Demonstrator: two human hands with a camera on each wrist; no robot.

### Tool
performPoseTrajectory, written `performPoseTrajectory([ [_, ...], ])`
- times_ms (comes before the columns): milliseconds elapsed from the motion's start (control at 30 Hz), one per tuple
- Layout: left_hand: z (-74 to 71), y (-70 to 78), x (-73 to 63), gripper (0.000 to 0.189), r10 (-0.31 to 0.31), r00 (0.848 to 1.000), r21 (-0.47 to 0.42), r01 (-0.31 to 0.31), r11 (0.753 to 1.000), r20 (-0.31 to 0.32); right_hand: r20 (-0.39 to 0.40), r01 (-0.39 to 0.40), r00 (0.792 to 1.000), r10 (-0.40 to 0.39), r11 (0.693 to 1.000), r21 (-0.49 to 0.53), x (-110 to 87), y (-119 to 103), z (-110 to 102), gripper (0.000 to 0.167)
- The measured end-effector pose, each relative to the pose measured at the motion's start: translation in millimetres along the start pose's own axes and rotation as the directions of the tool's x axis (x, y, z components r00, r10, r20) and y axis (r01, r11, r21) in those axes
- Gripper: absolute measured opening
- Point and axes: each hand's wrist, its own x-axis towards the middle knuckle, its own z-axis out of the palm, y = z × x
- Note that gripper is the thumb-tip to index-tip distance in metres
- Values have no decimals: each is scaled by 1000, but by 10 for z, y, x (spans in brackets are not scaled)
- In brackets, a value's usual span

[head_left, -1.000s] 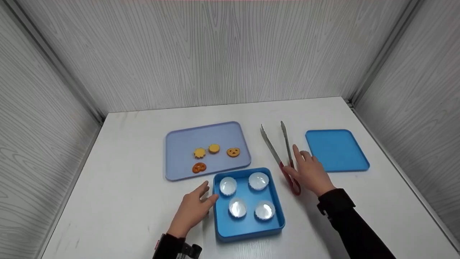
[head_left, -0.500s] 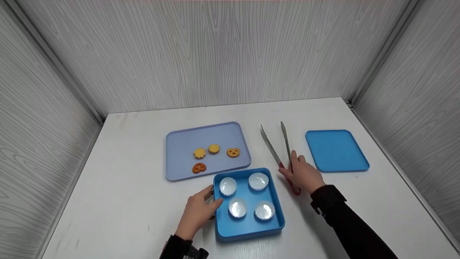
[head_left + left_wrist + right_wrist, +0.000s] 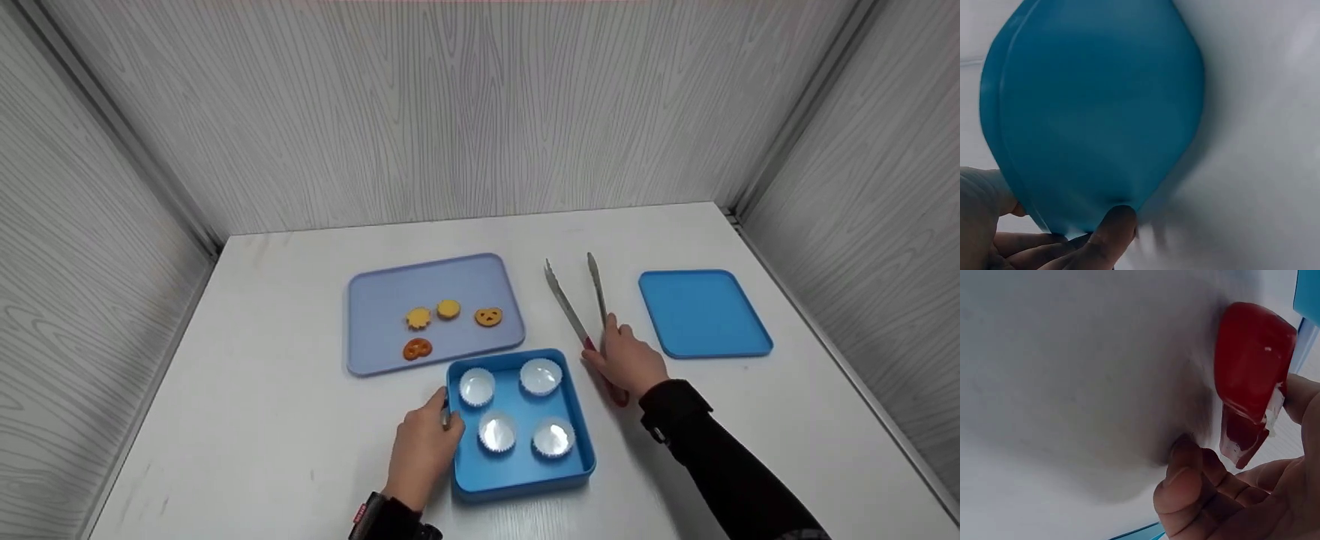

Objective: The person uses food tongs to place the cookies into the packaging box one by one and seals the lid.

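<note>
While the left hand [image 3: 422, 450] pinches the near, square blue plastic box [image 3: 514, 475], presumably for steadiness, the right hand [image 3: 631, 361] curls around red-handled metal tongs [image 3: 1252, 360]. These lie right of the box.

"Where's the left hand [image 3: 421, 454]?"

"Between six and seven o'clock in the head view, angled toward one, out of a black sleeve [image 3: 386, 519]."

"Gripping?"

"Yes, pinching. The left wrist view puts the thumb [image 3: 985, 197] at eight o'clock and the bent fingers [image 3: 1114, 232] between six and seven."

"And the right hand [image 3: 627, 364]?"

"At four o'clock, back of the hand upward. Its dark-sleeved forearm [image 3: 739, 480] slants in from five, aimed between ten and eleven."

"Fingers?"

"Curled in a grip: the right wrist view has fingertips [image 3: 1179, 486] at five o'clock, the thumb opposite, at three."
</note>
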Motion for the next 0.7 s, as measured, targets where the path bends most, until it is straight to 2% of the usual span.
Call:
performPoseTrajectory([
  [133, 40, 40, -33, 46, 43, 998, 132, -36, 991, -51, -21, 13, 1000, -13, 1000, -14, 15, -14, 23, 85],
  [333, 84, 63, -46, 46, 47, 995, 256, -23, 966, -89, -37, 23, 999, -23, 1000, -6, 16, -35, 38, 83],
  [533, 100, 71, -56, 48, 41, 995, 292, -14, 956, -86, -39, 23, 999, -21, 999, 40, 17, -36, 30, 79],
  [700, 108, 83, -57, 48, 12, 998, 297, 5, 955, -55, -55, 27, 998, -23, 996, 83, 10, -14, 0, 76],
])
